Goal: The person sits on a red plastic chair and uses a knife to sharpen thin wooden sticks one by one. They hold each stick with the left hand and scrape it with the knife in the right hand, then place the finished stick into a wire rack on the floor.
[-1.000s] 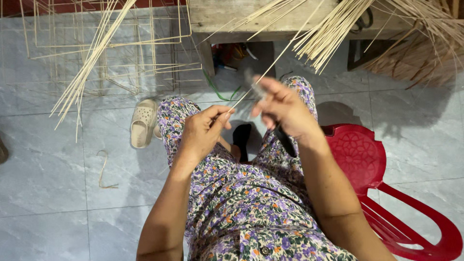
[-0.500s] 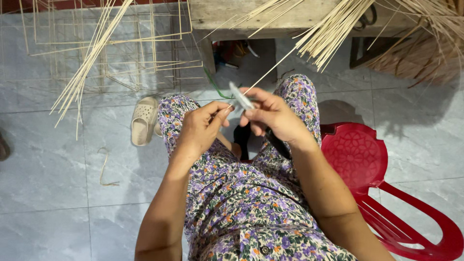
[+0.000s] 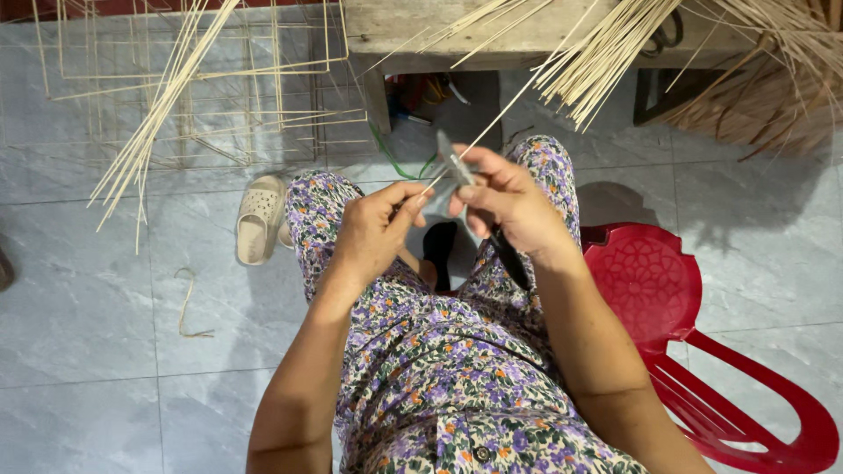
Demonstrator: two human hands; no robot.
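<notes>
My left hand point(image 3: 376, 230) pinches the near end of a thin bamboo stick point(image 3: 492, 125) that runs up and to the right toward the bench. My right hand point(image 3: 509, 204) grips a knife point(image 3: 457, 163) with a grey blade and a dark handle, the blade lying against the stick just beyond my left fingers. Both hands hover over my knees, which are covered in floral cloth point(image 3: 439, 351).
A wooden bench point(image 3: 439, 31) at the top carries bundles of bamboo sticks point(image 3: 606, 61). A frame of thin sticks point(image 3: 211, 88) lies on the tiled floor at left, beside a beige sandal point(image 3: 259, 219). A red plastic chair point(image 3: 676, 316) lies at right.
The knife blade has slid along the stick and both hands shifted slightly; the stick stays between my fingers.
</notes>
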